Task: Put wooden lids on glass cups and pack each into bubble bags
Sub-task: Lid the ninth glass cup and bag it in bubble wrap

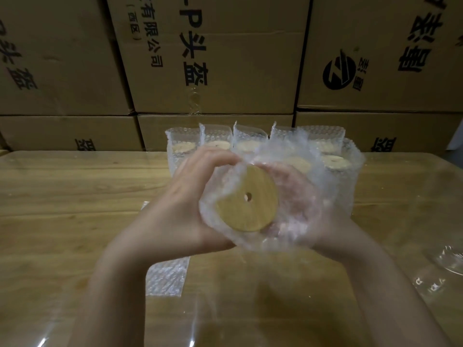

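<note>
A round wooden lid [246, 199] with a small centre hole faces me, sitting on a glass cup that is mostly hidden inside a clear bubble bag [298, 204]. My left hand [185, 204] grips the bag's left side, fingers curled over its top edge. My right hand [323, 221] holds the right side from behind the blurred bubble film. Both hands keep the bagged cup lifted above the table.
Several bagged, lidded cups [333, 151] stand in rows at the back of the wooden table [62, 196]. Flat bubble bags [166, 276] lie under my left forearm. Bare glass cups [451, 261] sit at the right edge. Stacked cardboard boxes [213, 58] wall off the far side.
</note>
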Demonstrator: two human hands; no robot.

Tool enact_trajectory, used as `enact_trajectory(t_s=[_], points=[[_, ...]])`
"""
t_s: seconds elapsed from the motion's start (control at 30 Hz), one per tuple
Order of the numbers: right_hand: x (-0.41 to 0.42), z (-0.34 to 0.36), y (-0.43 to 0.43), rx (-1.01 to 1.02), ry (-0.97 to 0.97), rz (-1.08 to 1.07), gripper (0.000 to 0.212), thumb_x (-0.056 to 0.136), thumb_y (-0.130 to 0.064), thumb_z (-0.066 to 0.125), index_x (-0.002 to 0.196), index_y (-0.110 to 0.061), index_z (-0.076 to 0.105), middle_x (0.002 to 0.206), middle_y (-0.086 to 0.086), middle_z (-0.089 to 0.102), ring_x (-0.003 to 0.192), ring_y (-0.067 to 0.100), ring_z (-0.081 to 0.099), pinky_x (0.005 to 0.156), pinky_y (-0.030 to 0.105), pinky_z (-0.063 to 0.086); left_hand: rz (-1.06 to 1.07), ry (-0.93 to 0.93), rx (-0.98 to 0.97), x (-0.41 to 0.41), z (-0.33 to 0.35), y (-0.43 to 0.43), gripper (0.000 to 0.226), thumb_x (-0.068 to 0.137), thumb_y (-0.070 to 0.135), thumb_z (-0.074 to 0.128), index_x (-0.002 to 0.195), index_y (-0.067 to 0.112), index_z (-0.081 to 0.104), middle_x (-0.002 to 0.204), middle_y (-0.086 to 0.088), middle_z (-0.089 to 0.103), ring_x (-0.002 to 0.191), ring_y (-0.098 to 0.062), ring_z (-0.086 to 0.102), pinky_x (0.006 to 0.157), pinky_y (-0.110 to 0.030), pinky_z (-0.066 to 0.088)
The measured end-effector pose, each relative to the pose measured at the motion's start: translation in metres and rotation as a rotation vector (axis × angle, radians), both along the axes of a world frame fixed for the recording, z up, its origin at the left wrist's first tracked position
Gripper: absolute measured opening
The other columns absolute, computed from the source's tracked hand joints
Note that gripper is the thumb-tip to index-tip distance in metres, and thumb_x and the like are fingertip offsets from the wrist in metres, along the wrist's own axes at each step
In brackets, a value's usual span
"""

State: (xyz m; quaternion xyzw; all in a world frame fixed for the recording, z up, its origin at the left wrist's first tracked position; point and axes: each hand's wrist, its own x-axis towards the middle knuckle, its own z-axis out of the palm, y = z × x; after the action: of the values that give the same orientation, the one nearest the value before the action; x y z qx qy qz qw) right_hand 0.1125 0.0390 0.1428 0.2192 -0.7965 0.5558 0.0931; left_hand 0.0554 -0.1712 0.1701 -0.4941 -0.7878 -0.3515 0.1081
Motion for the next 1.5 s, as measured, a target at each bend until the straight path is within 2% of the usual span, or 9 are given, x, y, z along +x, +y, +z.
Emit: enact_trajectory(t_s=[0.23,0.33,0.53,0.67,0.8,0.9,1.1,1.3,1.5], points=[[-0.015,-0.02,-0.016,-0.303,-0.142,-0.056,0.041,0.066,-0.055,0.074,0.106,-0.046,0.066,0.113,-0.014,0.069,0.108,0.007,0.064,0.087,0.025,0.052,-0.107,-0.629,0.126,-0.022,-0.013,-0.013,0.073,0.046,0.06,0.088,0.111,0.042,0.059,0.112,0.008,0.071,0.103,-0.014,0.069,0.079,-0.018,0.053],[-0.026,-0.037,-0.028,-0.43,-0.203,-0.106,0.052,0.065,-0.057,0.074,0.112,-0.038,0.065,0.118,-0.009,0.068,0.114,0.014,0.062,0.097,0.039,0.048,-0.051,-0.698,0.167,-0.035,-0.024,-0.013,0.076,0.046,0.047,0.09,0.114,0.031,0.059,0.11,0.007,0.071,0.103,-0.015,0.068,0.078,-0.018,0.053],[-0.039,-0.068,-0.039,-0.435,-0.25,-0.099,0.052,0.067,-0.058,0.073,0.115,-0.05,0.057,0.121,-0.024,0.062,0.116,-0.002,0.057,0.089,0.019,0.05,0.07,-0.714,0.172,-0.053,-0.044,-0.014,0.08,0.044,0.05,0.091,0.115,0.039,0.055,0.109,0.01,0.072,0.1,-0.012,0.069,0.085,-0.03,0.055],[-0.047,-0.102,-0.043,-0.367,-0.341,-0.201,0.088,0.056,-0.068,0.073,0.134,-0.042,0.041,0.132,-0.025,0.053,0.128,0.0,0.044,0.107,0.03,0.04,0.13,-0.711,0.182,-0.063,-0.056,-0.011,0.081,0.045,0.05,0.091,0.115,0.054,0.051,0.109,0.016,0.071,0.101,-0.007,0.068,0.087,-0.031,0.053],[-0.046,-0.126,-0.051,-0.373,-0.271,-0.226,0.073,0.06,-0.055,0.077,0.126,-0.038,0.05,0.119,-0.021,0.064,0.114,0.001,0.059,0.094,0.024,0.05,0.157,-0.785,0.169,-0.072,-0.07,-0.014,0.088,0.038,0.066,0.088,0.115,0.055,0.045,0.112,0.025,0.067,0.106,0.002,0.063,0.092,-0.026,0.048],[-0.046,-0.134,-0.056,-0.363,-0.179,-0.259,0.059,0.065,-0.054,0.077,0.118,-0.053,0.052,0.116,-0.023,0.065,0.11,0.0,0.061,0.09,0.019,0.05,0.098,-0.864,0.057,-0.073,-0.079,-0.017,0.113,0.037,0.067,0.088,0.134,0.041,0.038,0.127,0.018,0.062,0.117,-0.001,0.058,0.094,-0.023,0.05],[-0.049,-0.142,-0.057,-0.293,-0.101,-0.316,0.047,0.075,-0.059,0.065,0.12,-0.052,0.051,0.118,-0.026,0.061,0.111,-0.002,0.059,0.089,0.017,0.047,0.119,-0.855,0.126,-0.076,-0.08,-0.028,0.093,0.046,0.043,0.089,0.13,0.03,0.049,0.115,0.012,0.069,0.103,-0.006,0.067,0.078,-0.02,0.054],[-0.056,-0.149,-0.048,-0.393,-0.104,-0.449,0.021,0.08,-0.045,0.058,0.095,-0.031,0.064,0.083,-0.01,0.07,0.073,0.007,0.066,0.068,0.027,0.053,0.348,-0.655,0.207,-0.079,-0.067,-0.046,0.06,0.058,0.045,0.084,0.112,0.036,0.059,0.095,0.022,0.071,0.083,0.0,0.068,0.057,-0.014,0.05],[-0.056,-0.149,-0.049,-0.306,-0.101,-0.433,0.012,0.08,-0.048,0.055,0.08,-0.041,0.064,0.069,-0.009,0.067,0.064,0.005,0.063,0.063,0.026,0.053,0.752,-0.422,0.397,-0.089,-0.061,-0.031,0.103,0.054,0.057,0.086,0.139,0.024,0.04,0.128,0.003,0.06,0.115,-0.019,0.058,0.092,-0.04,0.049]])
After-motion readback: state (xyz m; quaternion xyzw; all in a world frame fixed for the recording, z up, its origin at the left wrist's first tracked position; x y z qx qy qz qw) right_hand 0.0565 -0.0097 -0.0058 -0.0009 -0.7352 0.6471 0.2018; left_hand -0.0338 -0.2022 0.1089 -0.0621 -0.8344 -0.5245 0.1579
